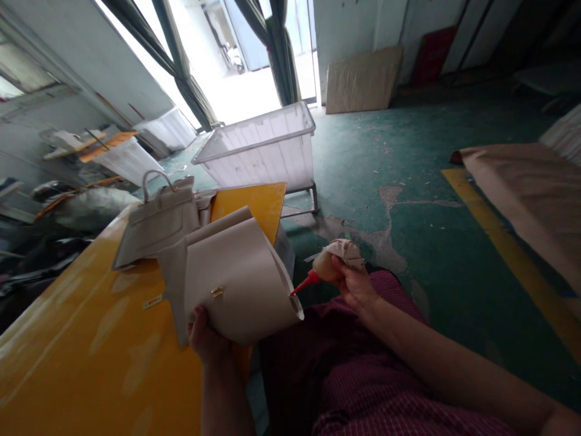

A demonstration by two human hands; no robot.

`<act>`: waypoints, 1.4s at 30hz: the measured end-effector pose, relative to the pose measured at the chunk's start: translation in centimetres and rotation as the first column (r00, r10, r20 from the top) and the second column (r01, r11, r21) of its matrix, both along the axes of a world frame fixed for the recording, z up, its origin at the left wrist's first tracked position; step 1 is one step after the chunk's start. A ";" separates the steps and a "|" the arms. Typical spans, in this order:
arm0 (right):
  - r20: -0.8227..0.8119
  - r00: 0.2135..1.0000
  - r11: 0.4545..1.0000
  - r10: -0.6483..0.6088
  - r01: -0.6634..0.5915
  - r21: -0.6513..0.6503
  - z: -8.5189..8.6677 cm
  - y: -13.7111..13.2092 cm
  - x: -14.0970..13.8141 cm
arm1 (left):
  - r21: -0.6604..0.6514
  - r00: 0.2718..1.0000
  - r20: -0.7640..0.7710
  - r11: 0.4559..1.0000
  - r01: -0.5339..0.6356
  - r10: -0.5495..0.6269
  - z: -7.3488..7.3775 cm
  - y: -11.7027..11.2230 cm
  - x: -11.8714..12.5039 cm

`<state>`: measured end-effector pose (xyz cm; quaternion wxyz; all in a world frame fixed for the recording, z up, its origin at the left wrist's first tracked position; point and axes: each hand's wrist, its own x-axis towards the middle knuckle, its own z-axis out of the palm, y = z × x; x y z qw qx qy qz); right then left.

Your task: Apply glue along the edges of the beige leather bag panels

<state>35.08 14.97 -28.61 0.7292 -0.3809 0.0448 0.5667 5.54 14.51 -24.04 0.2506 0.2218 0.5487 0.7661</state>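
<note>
On the table (97, 351) a handled bag (158, 221) is resting; beside it the left hand (206, 336) is gripping a beige piece (242, 260), clasp (218, 292) seemingly done, end still gaping where a bottle (324, 266) is pointing, clutched by the right hand (356, 283)

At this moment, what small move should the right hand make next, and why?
Probably draw the red nozzle along the edge of the beige piece: the right hand holds the bottle, tip at that edge, while the left hand grips the opposite side.
</note>
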 end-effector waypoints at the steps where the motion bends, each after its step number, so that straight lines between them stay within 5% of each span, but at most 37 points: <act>1: 0.011 1.000 1.000 -0.003 0.003 0.007 -0.1 -0.2 0.0 | -0.007 1.000 0.002 1.000 -0.006 0.006 0.0 0.0 0.0; 8: 0.116 0.991 0.993 -0.071 0.059 0.104 -1.2 -0.8 -0.1 | -0.017 0.998 -0.046 0.999 0.040 -0.040 0.5 -0.2 0.6; 14: 0.047 0.996 0.994 -0.075 0.071 0.080 -1.0 -0.4 -1.0 | -0.025 0.999 -0.035 0.999 0.030 -0.031 0.8 -0.1 0.7; 18: 0.118 0.991 0.982 -0.069 0.046 0.182 -0.9 -0.2 -1.6 | -0.024 0.998 -0.041 0.999 0.045 -0.046 0.5 -0.1 0.4; 26: 0.147 0.985 0.985 -0.089 0.065 0.157 -2.4 -0.1 0.5 | -0.052 0.995 -0.093 0.998 0.032 -0.037 -0.6 0.2 -0.8; 34: 0.095 0.994 0.966 0.049 -0.071 0.248 -1.1 -0.5 0.6 | -0.046 0.996 -0.079 0.998 0.046 -0.050 -0.3 0.1 -0.4; 42: 0.131 0.991 0.972 -0.004 -0.027 0.234 -0.7 0.2 0.2 | -0.036 0.994 -0.069 0.996 0.085 -0.087 0.2 0.0 0.1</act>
